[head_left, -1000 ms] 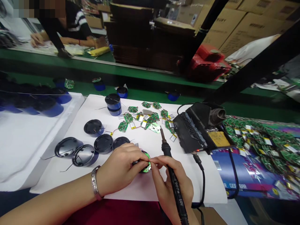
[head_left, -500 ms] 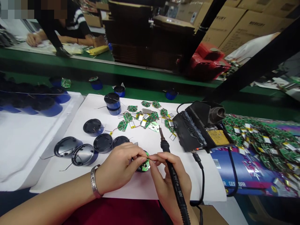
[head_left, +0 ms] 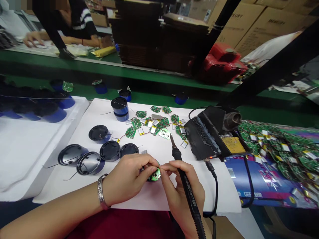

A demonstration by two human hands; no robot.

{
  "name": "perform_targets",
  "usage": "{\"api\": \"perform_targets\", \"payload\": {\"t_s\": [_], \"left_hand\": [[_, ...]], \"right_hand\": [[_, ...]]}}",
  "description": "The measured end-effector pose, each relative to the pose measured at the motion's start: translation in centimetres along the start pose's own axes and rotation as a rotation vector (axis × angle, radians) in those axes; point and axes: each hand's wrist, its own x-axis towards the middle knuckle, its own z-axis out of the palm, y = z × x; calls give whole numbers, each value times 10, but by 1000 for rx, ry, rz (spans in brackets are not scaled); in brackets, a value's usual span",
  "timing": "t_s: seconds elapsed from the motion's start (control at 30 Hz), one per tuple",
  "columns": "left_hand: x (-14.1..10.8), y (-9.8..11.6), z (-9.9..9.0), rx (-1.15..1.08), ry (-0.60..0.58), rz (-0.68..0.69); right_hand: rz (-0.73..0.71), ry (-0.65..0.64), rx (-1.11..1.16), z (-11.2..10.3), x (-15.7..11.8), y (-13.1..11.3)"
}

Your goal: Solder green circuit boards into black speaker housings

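The left hand (head_left: 127, 181), with a silver metal bracelet (head_left: 101, 196) on its wrist, closes its grip around a small round green circuit board (head_left: 155, 175), fingers curled over its top and left side. The board is held just above the white sheet tabletop (head_left: 149, 196), near the front edge. It seems to sit in a dark round housing, but the fingers hide most of this part.

The right hand (head_left: 181, 189) meets the left one at the board: thumb and forefinger pinch together at its right edge, probably on a thin wire, which is too small to tell. The same hand also keeps a black soldering iron with a long handle (head_left: 185, 186) between the other fingers. The metal tip points up and away from the board, not touching it.

Behind the hands, a row of round black plastic shells (head_left: 109, 151) lies on the sheet, and further back a scattered group of small green circuit boards with silver batteries (head_left: 154, 124). To the right stands a black soldering station with a yellow sponge (head_left: 211, 134).
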Motion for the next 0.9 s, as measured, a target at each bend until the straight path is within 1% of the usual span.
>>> {"api": "perform_targets", "payload": {"t_s": [0.23,0.43,0.5,0.6,0.7,0.77,0.9], "left_hand": [[0,1,1,-39,-11,-29],[0,4,1,-50,-10,-49],[0,5,0,-33,-3,-28],[-2,5,-1,-9,34,55],[-5,4,-2,16,65,115],[-6,3,-2,35,61,129],[-10,1,2,58,47,138]], "right_hand": [[-98,-36,-73,-2,1,0],[-208,-16,-193,-4,1,-6],[-223,-16,-220,-7,1,-8],[-283,-27,-281,-10,-1,-10],[-326,-83,-293,-11,-4,-9],[-356,-108,-285,-11,-6,-6],[-409,-79,-323,-9,-10,2]]}}
